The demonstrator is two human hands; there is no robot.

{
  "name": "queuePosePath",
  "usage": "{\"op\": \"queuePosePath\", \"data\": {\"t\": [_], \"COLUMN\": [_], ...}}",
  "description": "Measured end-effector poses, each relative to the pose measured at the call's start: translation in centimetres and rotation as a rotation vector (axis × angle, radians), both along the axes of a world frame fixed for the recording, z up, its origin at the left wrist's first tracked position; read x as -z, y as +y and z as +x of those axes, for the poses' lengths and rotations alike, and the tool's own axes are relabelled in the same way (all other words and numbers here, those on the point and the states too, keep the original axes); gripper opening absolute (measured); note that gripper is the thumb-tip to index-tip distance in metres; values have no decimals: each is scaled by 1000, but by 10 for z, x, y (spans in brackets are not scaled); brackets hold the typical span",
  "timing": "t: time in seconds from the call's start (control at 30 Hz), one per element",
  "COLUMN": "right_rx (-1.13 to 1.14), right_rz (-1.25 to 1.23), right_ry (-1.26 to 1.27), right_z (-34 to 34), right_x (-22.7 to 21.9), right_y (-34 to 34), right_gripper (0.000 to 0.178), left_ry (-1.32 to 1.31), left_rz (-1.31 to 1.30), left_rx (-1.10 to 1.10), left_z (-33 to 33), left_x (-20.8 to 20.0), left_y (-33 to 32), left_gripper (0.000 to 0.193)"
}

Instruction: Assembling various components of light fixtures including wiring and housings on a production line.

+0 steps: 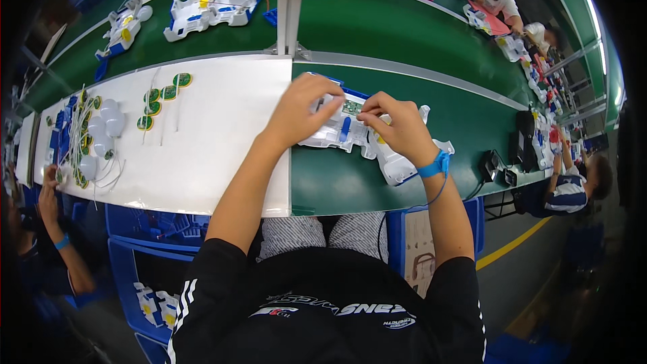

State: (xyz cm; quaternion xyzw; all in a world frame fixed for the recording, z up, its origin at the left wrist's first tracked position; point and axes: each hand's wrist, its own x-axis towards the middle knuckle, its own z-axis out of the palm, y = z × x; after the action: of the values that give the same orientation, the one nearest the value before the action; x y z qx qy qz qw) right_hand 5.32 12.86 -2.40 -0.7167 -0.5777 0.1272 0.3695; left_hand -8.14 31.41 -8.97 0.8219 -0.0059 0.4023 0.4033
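In front of me on the green bench top lies a white plastic housing (325,137) with a blue strip on it. A small green circuit board (352,107) sits in its upper part. My left hand (301,109) is curled over the housing's left end, its thumb and fingers closed on it. From the other side my right hand (402,128) pinches at the board's right edge. Whatever lies between those fingertips is too small to make out. A blue wrist strap (435,164) with a cord circles my right wrist.
On the white sheet (229,155) at left lie several green boards (152,95), white round parts (103,146) and wires. Behind a metal rail, more white housings (214,8) rest on a green surface. Dark adapters (490,165) stand at right. Other people (581,185) work nearby.
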Motion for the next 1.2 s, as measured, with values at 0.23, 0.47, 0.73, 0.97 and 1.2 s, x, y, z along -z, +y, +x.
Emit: {"op": "queuePosePath", "data": {"t": [0.23,0.47,0.73,0.97,1.2], "right_rx": [19,26,-175,-189,-76], "right_rz": [26,114,243,246,152], "right_ry": [-53,-129,-506,-382,-215], "right_z": [-8,-7,3,7,15], "right_x": [3,7,-1,1,10], "right_y": [19,22,31,36,37], "right_gripper": [13,11,17,17,12], "left_ry": [87,146,276,360,240], "left_rz": [-99,-203,-720,-879,-420], "left_rx": [164,178,445,504,2], "left_z": [3,6,4,5,1], "left_x": [5,9,6,5,-3], "left_y": [-6,-5,-4,0,-17], "left_gripper": [17,18,23,24,14]}}
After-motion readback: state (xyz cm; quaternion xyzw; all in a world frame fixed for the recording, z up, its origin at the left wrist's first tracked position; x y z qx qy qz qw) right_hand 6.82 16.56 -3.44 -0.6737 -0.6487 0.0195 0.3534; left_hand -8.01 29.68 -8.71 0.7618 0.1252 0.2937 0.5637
